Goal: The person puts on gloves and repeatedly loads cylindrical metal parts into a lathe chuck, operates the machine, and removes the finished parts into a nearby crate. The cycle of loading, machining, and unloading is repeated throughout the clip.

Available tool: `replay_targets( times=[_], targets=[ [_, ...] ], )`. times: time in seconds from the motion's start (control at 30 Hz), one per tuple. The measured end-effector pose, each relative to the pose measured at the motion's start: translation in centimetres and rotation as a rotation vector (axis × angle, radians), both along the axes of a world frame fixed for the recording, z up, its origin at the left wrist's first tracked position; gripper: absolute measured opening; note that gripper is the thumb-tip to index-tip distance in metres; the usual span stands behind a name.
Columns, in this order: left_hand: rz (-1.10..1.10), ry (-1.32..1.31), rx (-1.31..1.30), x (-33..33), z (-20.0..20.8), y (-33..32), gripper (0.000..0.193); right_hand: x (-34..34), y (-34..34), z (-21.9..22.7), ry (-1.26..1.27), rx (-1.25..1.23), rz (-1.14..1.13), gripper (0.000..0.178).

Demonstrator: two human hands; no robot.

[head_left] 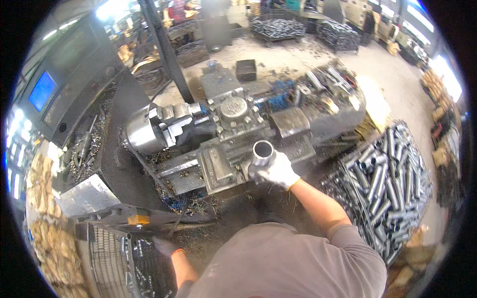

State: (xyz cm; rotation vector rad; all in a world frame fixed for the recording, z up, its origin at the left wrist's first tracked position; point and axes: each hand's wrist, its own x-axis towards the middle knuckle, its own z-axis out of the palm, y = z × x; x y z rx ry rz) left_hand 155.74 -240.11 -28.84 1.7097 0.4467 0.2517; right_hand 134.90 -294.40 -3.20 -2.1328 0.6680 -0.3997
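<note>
My right hand, in a white glove, is closed around a short metal tube. The tube stands nearly upright with its hollow end facing up, over the front of a lathe carriage. Low on the left, my left hand wears a darkish glove. It hangs beside a wire-mesh bin with metal tubes inside. Its fingers are blurred, so whether they hold anything is unclear. The lathe's chuck with stepped jaws is left of the square tool post.
To my right, a large crate heaped with cut metal tubes stands beside the machine. Loose tools and parts lie on the lathe's far end. Metal chips litter the bed. A cabinet with a blue screen rises at the left.
</note>
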Motion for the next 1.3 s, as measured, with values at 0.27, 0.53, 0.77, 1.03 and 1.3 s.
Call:
replay_targets(
  times=[0.27,0.53,0.77,1.03,1.3],
  targets=[
    [0.156,-0.105,0.665,3.3,8.6,-0.6,0.067,3.1,-7.8,4.0,0.306,-0.189,0.524,0.067],
    [-0.037,0.027,-0.228,3.5,11.8,-6.1,0.054,18.1,-19.2,14.2,-0.209,-0.190,0.685,0.062],
    [-0.330,-0.605,1.031,10.3,26.3,-31.7,0.084,40.3,-13.5,6.0,0.514,-0.467,1.093,0.039],
    [-0.554,-0.463,1.611,24.4,35.0,-36.2,0.082,38.2,-26.2,11.3,0.699,-0.900,0.541,0.042],
    [-0.725,-0.342,1.479,25.6,37.6,-38.2,0.080,40.8,-11.7,7.9,0.412,-0.609,1.111,0.059]
  ],
)
